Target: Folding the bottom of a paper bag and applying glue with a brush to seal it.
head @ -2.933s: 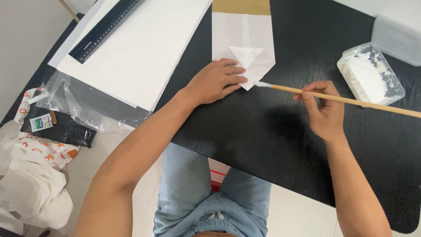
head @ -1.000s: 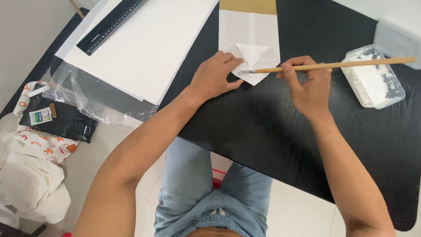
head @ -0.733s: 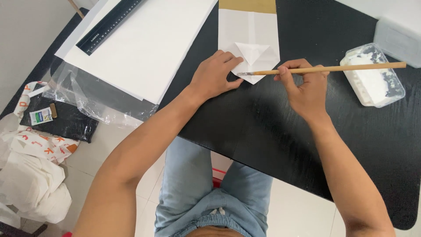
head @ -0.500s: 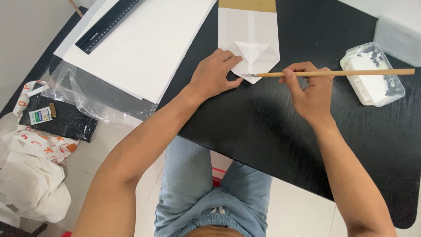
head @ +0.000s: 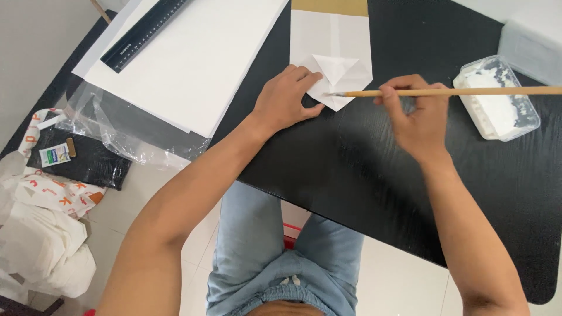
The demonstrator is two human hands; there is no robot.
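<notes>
My left hand (head: 287,99) lies flat, pinning the light, floppy folded paper (head: 339,79); my right hand (head: 418,114) pinches the stiff wooden brush (head: 451,92) mid-handle.

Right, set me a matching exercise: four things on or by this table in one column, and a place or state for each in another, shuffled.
Things:
1. brush
2. ruler
3. tub of white paste
4. folded paper

Places or states:
A. pinned under the left hand
B. lying on the big white sheet
C. held in the right hand
D. open, at the table's right

Pairs: 1-C, 2-B, 3-D, 4-A
</notes>
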